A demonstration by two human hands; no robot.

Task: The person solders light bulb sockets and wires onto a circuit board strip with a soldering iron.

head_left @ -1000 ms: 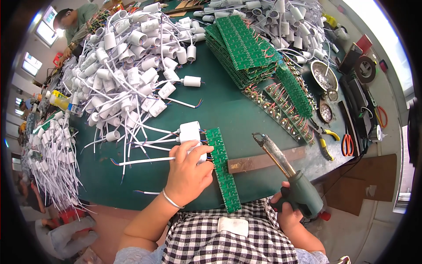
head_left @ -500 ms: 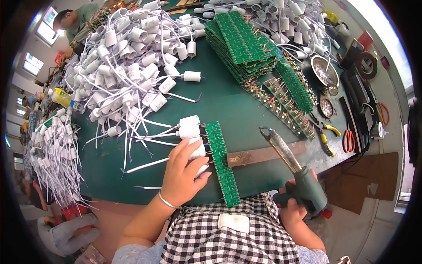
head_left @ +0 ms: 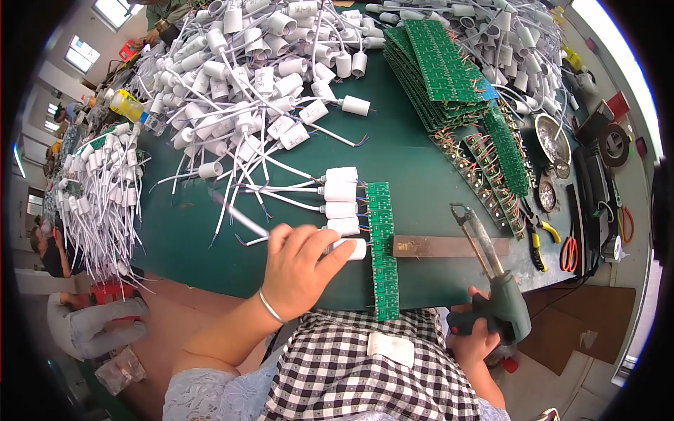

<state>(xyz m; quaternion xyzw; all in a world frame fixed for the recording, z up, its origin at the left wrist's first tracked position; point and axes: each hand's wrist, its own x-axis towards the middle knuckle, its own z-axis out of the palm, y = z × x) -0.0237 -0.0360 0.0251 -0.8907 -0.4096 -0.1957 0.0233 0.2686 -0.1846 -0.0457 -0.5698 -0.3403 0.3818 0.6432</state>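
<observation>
My left hand (head_left: 298, 274) is closed around a white lamp holder (head_left: 356, 249) whose cable trails to the left, slightly blurred. Short wires at its right end meet the left edge of a green circuit board strip (head_left: 384, 274). Above it, several more white lamp holders (head_left: 341, 191) lie in a column, their coloured wires reaching the same edge. In my right hand (head_left: 479, 342) is a green-handled soldering gun (head_left: 508, 303), its tip pointing up and left, apart from the strip. A brown bar (head_left: 449, 246) lies against the strip's right side.
A large heap of white lamp holders with cables (head_left: 246, 77) covers the far left. Stacked green boards (head_left: 442, 63) stand at the far right. Pliers (head_left: 538, 242), orange-handled scissors (head_left: 569, 252) and a metal bowl (head_left: 552, 140) line the right edge. More cabled holders (head_left: 105, 189) hang at left.
My left hand has moved down along the strip to the lowest lamp holder, leaving the upper ones uncovered. My right hand still holds the soldering gun. The whole view has shifted.
</observation>
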